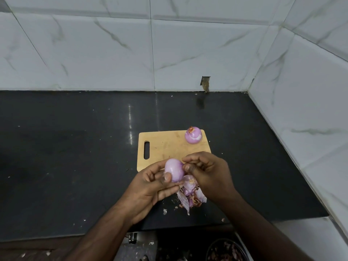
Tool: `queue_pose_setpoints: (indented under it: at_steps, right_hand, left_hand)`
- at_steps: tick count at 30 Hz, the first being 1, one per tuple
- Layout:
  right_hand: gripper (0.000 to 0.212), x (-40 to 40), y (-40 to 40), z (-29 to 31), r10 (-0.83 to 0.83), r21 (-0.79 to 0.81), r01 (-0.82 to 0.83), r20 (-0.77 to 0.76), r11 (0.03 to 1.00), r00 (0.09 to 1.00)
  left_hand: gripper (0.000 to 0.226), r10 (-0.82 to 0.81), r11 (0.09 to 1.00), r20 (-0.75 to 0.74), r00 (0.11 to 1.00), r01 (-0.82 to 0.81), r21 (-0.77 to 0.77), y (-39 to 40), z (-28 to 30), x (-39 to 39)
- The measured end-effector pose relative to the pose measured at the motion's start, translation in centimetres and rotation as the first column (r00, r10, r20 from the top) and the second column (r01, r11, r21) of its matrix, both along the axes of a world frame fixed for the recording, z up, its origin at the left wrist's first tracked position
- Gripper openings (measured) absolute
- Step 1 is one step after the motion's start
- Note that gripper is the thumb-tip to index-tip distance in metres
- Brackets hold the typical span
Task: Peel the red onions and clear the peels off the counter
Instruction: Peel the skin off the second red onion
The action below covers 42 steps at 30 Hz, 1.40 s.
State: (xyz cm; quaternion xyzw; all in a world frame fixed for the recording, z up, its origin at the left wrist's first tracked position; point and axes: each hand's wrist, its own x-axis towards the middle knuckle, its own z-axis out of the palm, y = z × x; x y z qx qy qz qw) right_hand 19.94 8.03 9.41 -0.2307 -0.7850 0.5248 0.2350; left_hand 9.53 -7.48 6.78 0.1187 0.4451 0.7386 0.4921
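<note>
My left hand [150, 187] holds a peeled pale-purple onion [174, 169] above the near edge of the wooden cutting board [165, 147]. My right hand [207, 170] is at the onion's right end, fingertips pinched against it; any peel between them is hidden. A second peeled onion [193, 135] rests on the board's far right corner, its dry tip pointing up. A heap of purple and white onion peels [190, 194] lies on the black counter [75, 157] just below my hands.
Small peel scraps [165, 211] dot the counter near its front edge. White marble-look tiles form the back wall and the right wall [301, 110]. Below the counter edge at bottom right stands a dark round container [226, 250] with peels in it.
</note>
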Motion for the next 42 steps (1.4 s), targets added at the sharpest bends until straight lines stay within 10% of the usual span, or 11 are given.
queue_pose_setpoints:
  at_steps: [13,22,28,42]
  right_hand:
    - [0.012,-0.1,0.3,-1.0,-0.094,-0.465,0.036,-0.103,0.885,0.99]
    - [0.018,0.0,0.2,-0.7,-0.135,-0.369,0.071,-0.15,0.927,0.979]
    - [0.03,0.2,0.5,-0.6,-0.079,-0.111,0.063,-0.147,0.992,0.986]
    - [0.035,0.7,1.9,0.3,-0.091,-0.067,0.082,-0.153,0.994,0.984]
  left_hand:
    - [0.005,0.254,0.916,-0.559,0.789,-0.382,-0.124,0.8,0.3,0.4]
    - [0.025,-0.064,0.815,-0.802,0.594,-0.432,-0.386,1.8,-0.4,0.6]
    - [0.032,0.085,0.882,-0.305,0.949,-0.214,-0.42,2.8,1.0,1.3]
    - [0.021,-0.075,0.944,-0.251,0.965,-0.013,-0.33,1.8,-0.1,0.2]
